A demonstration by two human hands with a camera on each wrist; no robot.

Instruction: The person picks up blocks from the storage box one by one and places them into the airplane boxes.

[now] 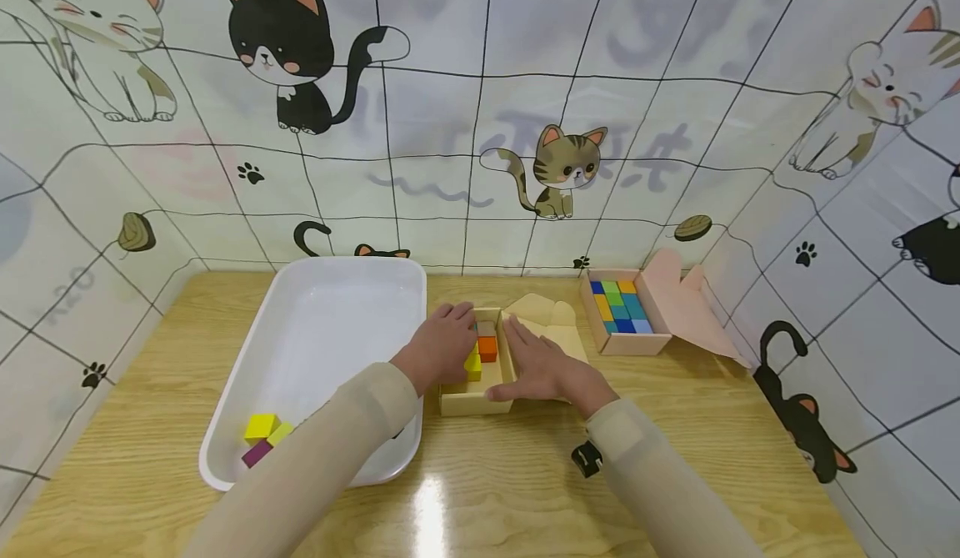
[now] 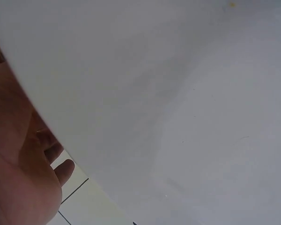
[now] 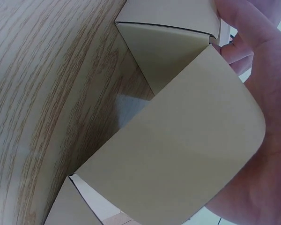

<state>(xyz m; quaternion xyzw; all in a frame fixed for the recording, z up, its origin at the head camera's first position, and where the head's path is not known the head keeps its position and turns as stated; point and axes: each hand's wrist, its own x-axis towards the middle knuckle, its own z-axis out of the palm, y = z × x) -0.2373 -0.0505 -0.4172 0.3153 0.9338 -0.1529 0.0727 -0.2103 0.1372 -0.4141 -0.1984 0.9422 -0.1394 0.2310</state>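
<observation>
A small cream cardboard box (image 1: 476, 405) stands on the table, holding several blocks, among them an orange block (image 1: 487, 349) and a yellow block (image 1: 473, 366). Over its left side lies my left hand (image 1: 442, 345); its fingertips are mostly hidden, so what they hold cannot be told. My right hand (image 1: 543, 366) rests along the right wall with fingers extended, thumb reaching across the near part of the box. The cream lid flap (image 3: 178, 136) is close to the right palm. In the left wrist view the tray wall hides part of the left hand (image 2: 18, 159).
A white tray (image 1: 330, 308) stands to the left, with yellow blocks (image 1: 261, 428) and a purple block (image 1: 257, 454) in its near corner. At the back right is a pink box (image 1: 633, 344) filled with coloured blocks, its lid folded out. A small black object (image 1: 587, 459) lies near the right sleeve.
</observation>
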